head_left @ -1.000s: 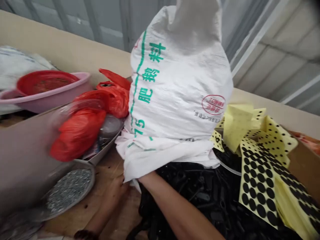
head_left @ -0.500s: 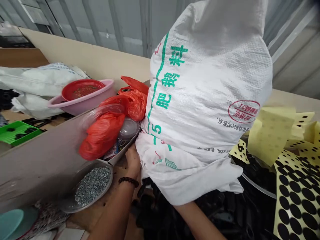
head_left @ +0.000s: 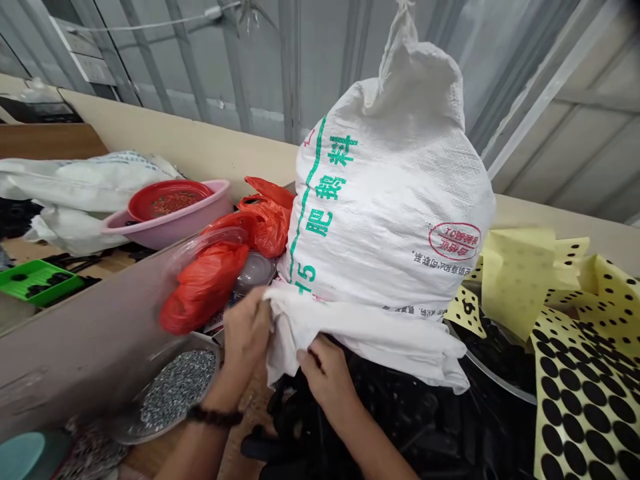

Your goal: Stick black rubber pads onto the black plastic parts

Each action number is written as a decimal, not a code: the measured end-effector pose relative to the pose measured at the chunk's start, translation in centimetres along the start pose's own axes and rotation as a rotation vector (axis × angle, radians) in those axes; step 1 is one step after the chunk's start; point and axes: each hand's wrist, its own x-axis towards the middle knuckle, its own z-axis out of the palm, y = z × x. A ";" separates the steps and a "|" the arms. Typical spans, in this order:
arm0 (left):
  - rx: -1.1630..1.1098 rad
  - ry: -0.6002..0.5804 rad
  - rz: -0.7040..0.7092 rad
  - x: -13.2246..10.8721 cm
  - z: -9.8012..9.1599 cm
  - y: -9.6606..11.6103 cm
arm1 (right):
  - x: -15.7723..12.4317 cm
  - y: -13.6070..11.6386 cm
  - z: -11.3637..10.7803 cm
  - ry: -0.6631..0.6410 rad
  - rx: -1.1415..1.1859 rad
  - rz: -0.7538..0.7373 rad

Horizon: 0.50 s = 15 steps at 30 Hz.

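A bulging white woven sack (head_left: 390, 187) with green and red printing stands in front of me, its top corner twisted to a point. Its loose lower edge hangs as a white flap (head_left: 350, 323) over black plastic parts (head_left: 415, 427). My left hand (head_left: 247, 327), with a dark bead bracelet on the wrist, pinches the flap's left end. The thumb and fingers of my right hand (head_left: 327, 370) are closed on the hem a little to the right. What lies under the flap is hidden.
On the left are a bowl of small metal screws (head_left: 177, 390), red plastic bags (head_left: 205, 287) and a pink basin (head_left: 175, 223). Yellow sheets with black round pads (head_left: 585, 400) lie to the right, beside a tub of black parts (head_left: 510, 360). A corrugated wall (head_left: 260, 80) stands behind.
The sack appears lower and slightly left in view. My left hand has come up from beside the sack onto the flap. My right hand, hidden under it before, now shows gripping the hem.
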 end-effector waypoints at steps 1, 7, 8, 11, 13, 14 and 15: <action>0.024 0.006 -0.039 1.5 0.0 0.6 | -0.3 -0.2 0.1 -0.012 0.028 -0.005; 0.111 -0.080 -0.052 3.6 -1.2 2.6 | -2.1 -1.5 -2.1 -0.013 0.772 0.612; 0.111 -0.064 -0.007 2.9 -1.6 2.7 | -2.1 -1.4 -2.7 0.050 0.887 0.738; 0.073 0.012 0.300 0.4 -1.9 2.7 | -1.7 -0.7 -3.8 0.202 1.022 0.853; 0.061 0.035 0.476 -0.4 -1.3 2.8 | -1.2 -0.1 -3.8 0.269 1.014 0.794; 0.067 0.032 0.499 -0.4 -0.9 2.8 | -1.0 0.1 -3.7 0.311 0.999 0.758; 0.078 0.032 0.487 -0.1 -0.5 2.8 | -0.8 0.1 -3.6 0.339 0.970 0.720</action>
